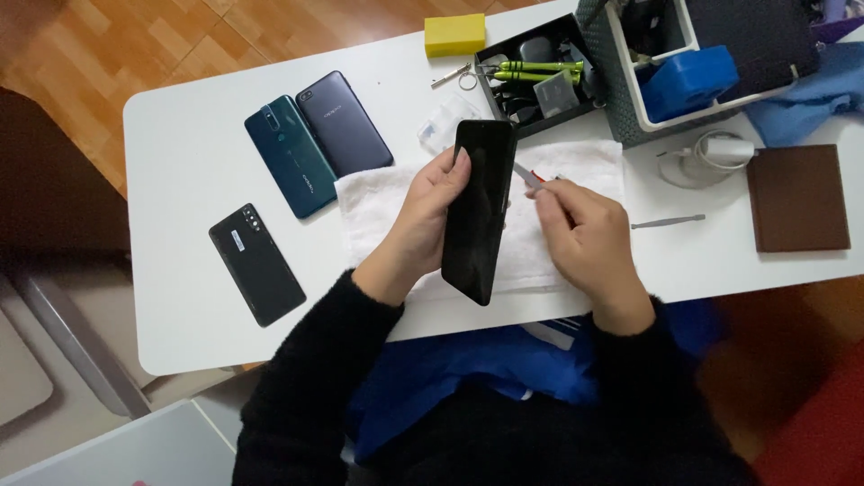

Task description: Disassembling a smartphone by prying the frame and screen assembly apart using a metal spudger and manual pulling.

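Three phones (297, 153) lie left; yellow sponge (454, 34), brown notebook (797, 198) and white charger (724, 148) further off

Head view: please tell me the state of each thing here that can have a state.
Black phone: held upright on edge, left hand.
Thin metal tool: held in right hand, tip at phone's edge.
Three phones: lying back up.
Tool case: open.
Tweezers: lying unused.

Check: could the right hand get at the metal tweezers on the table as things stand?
Probably yes: the tweezers lie on bare table just beside the right hand, nothing between, though it already holds a small tool.
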